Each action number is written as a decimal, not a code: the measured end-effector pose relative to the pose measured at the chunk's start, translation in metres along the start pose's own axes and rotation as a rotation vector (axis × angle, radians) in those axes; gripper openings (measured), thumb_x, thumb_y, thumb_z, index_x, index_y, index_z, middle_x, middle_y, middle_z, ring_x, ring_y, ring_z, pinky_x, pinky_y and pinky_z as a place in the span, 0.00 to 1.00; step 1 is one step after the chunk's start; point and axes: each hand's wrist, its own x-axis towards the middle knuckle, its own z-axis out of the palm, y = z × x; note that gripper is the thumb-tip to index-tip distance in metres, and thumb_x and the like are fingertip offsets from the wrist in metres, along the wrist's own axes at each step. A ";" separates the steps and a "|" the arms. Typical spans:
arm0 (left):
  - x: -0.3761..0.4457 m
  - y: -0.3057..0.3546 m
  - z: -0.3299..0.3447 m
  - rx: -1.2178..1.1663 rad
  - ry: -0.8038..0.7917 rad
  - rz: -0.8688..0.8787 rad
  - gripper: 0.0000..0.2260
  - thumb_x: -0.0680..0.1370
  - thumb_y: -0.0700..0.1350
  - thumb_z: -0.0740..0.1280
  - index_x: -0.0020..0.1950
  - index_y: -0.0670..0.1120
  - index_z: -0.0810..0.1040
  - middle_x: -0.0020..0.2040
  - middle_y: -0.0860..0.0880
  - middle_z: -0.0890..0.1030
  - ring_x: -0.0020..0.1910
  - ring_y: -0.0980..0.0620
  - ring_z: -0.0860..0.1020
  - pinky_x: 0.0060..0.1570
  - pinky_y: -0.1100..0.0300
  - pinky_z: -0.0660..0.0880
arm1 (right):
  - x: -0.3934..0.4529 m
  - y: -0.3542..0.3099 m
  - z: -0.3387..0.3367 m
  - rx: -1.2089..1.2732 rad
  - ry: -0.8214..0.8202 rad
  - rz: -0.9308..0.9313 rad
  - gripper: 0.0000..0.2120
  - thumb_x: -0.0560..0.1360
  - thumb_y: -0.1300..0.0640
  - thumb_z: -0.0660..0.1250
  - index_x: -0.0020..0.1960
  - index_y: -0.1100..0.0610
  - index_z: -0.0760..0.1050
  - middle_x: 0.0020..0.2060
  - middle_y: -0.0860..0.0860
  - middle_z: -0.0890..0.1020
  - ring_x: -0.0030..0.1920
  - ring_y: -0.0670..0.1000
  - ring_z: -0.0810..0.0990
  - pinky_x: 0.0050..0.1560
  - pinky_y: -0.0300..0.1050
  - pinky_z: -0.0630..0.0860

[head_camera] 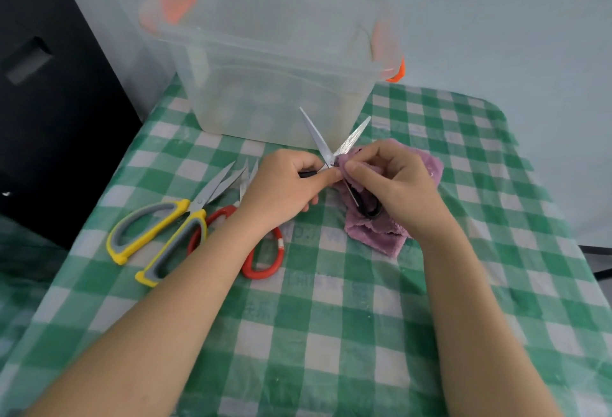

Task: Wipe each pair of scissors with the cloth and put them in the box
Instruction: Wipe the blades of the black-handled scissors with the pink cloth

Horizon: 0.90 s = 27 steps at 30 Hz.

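**Black scissors held open, cloth at the pivot**

Your left hand (287,185) grips one black handle of the black scissors (323,145) at the frame's centre, their smooth steel blades spread in a V. Your right hand (394,181) pinches the fuzzy purple cloth (427,168) against the pivot. The clear plastic box (271,85) stands just behind. At left centre, yellow scissors (159,234) and red scissors (265,267) lie on the glossy green checked tablecloth (331,317).

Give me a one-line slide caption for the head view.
Left hand holds open black scissors; right hand wipes them with purple cloth.
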 end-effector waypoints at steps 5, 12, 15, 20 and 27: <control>0.000 -0.002 0.001 -0.041 0.009 -0.001 0.15 0.76 0.51 0.70 0.37 0.41 0.81 0.23 0.53 0.76 0.20 0.58 0.71 0.25 0.68 0.68 | 0.000 0.004 0.009 -0.086 0.083 -0.033 0.06 0.75 0.62 0.71 0.44 0.52 0.77 0.36 0.43 0.83 0.40 0.41 0.82 0.44 0.36 0.77; 0.001 -0.004 0.001 -0.041 -0.001 0.011 0.14 0.75 0.52 0.71 0.32 0.48 0.78 0.21 0.53 0.73 0.20 0.58 0.71 0.25 0.67 0.69 | 0.001 0.007 0.010 -0.035 0.069 -0.060 0.08 0.77 0.65 0.68 0.45 0.53 0.76 0.41 0.50 0.83 0.44 0.46 0.82 0.48 0.37 0.78; 0.001 -0.004 0.000 -0.067 -0.020 -0.003 0.12 0.75 0.51 0.71 0.34 0.50 0.79 0.22 0.54 0.73 0.21 0.59 0.71 0.25 0.68 0.69 | 0.001 0.008 0.007 -0.053 0.033 -0.062 0.09 0.77 0.66 0.67 0.46 0.52 0.76 0.45 0.56 0.84 0.49 0.52 0.83 0.54 0.42 0.79; -0.003 -0.001 -0.002 -0.106 -0.083 0.005 0.12 0.76 0.52 0.70 0.38 0.46 0.81 0.23 0.51 0.75 0.23 0.56 0.73 0.32 0.68 0.71 | -0.003 0.004 0.004 -0.014 0.026 -0.080 0.09 0.77 0.67 0.67 0.45 0.54 0.75 0.43 0.55 0.84 0.45 0.46 0.82 0.50 0.37 0.78; -0.009 0.002 -0.005 -0.133 -0.073 -0.015 0.11 0.77 0.47 0.70 0.39 0.41 0.79 0.20 0.53 0.68 0.19 0.55 0.64 0.24 0.63 0.61 | -0.008 0.005 0.007 0.038 0.060 -0.066 0.06 0.76 0.66 0.68 0.45 0.55 0.77 0.42 0.52 0.85 0.45 0.48 0.83 0.49 0.39 0.79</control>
